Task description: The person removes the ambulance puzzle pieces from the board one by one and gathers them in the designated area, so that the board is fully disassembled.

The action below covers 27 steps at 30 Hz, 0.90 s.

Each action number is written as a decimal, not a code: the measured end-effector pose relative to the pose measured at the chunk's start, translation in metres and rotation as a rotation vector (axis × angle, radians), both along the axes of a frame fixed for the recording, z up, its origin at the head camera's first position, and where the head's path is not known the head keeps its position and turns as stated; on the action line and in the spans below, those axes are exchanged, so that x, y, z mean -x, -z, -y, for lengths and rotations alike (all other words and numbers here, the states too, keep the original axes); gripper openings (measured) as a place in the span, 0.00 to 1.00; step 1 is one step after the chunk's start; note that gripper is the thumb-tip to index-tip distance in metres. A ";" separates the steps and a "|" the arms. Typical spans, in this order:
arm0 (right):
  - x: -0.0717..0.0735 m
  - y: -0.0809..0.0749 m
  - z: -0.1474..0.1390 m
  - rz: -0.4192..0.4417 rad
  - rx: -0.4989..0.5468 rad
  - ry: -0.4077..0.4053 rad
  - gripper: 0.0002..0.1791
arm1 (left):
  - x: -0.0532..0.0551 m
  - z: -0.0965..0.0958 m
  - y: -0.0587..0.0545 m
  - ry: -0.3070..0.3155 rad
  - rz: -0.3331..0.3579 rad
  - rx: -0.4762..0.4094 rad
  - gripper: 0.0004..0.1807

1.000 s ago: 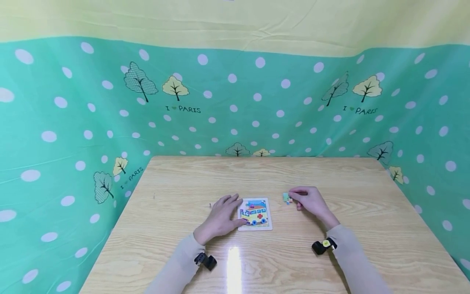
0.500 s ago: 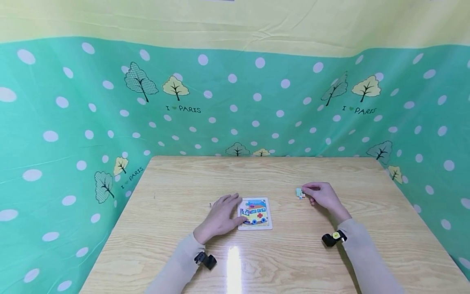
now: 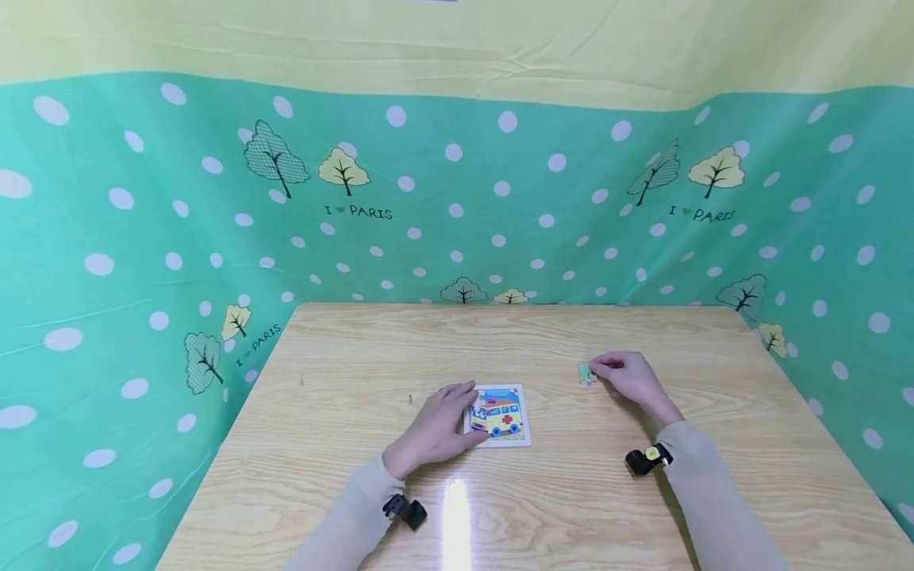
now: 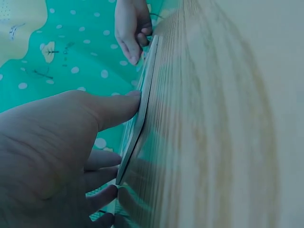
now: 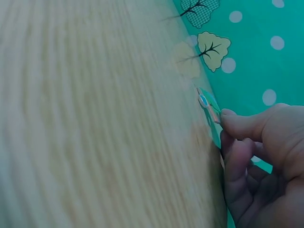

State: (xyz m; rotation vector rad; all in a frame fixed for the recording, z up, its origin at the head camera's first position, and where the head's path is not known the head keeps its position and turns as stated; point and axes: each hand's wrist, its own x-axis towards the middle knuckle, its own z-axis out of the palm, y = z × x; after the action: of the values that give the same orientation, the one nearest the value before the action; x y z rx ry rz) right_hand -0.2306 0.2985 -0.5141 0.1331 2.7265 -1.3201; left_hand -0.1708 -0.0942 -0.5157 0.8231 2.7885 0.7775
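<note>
A square jigsaw puzzle (image 3: 503,419) in a white frame lies near the middle of the table, showing a yellow ambulance with a red cross. My left hand (image 3: 437,423) rests along its left side, fingers loosely extended, and covers part of the picture. In the left wrist view the thumb (image 4: 118,110) lies against the upper face of the frame (image 4: 148,78), with the fingers by its edge. Farther right, close over the table, my right hand (image 3: 631,381) pinches a small green jigsaw piece (image 5: 208,105) between thumb and fingers; part of it is hidden by the fingertips.
The wooden table (image 3: 400,341) meets a green dotted curtain (image 3: 457,174) at its back and sides. A tiny grey object (image 3: 410,398) lies left of the puzzle. Small cameras are strapped on the left wrist (image 3: 405,509) and the right wrist (image 3: 648,460).
My right hand has moved right and slightly back with the jigsaw piece, then nearly stopped. My left hand has shifted slightly right over the puzzle's edge.
</note>
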 end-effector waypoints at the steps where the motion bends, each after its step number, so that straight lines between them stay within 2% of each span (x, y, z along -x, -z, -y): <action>1: -0.001 0.000 0.000 -0.006 -0.013 0.003 0.22 | 0.000 0.000 0.000 0.001 0.000 -0.003 0.43; 13: -0.002 0.004 0.006 -0.095 -0.125 0.009 0.19 | 0.000 0.000 0.003 0.003 -0.005 -0.016 0.43; 16: -0.002 0.004 0.006 -0.092 -0.111 0.013 0.19 | 0.000 0.000 0.001 0.003 0.002 -0.021 0.43; 22: -0.003 0.002 0.004 -0.033 -0.035 0.031 0.20 | -0.001 0.000 -0.001 0.006 0.006 -0.026 0.42; 27: -0.004 0.001 0.006 -0.038 -0.058 0.041 0.18 | -0.002 0.000 -0.002 0.007 0.011 -0.025 0.41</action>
State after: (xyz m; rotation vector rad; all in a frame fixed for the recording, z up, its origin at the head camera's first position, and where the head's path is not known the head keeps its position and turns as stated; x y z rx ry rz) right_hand -0.2264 0.2929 -0.5150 0.1706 2.8096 -1.2674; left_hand -0.1687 -0.0947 -0.5142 0.8289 2.7705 0.8147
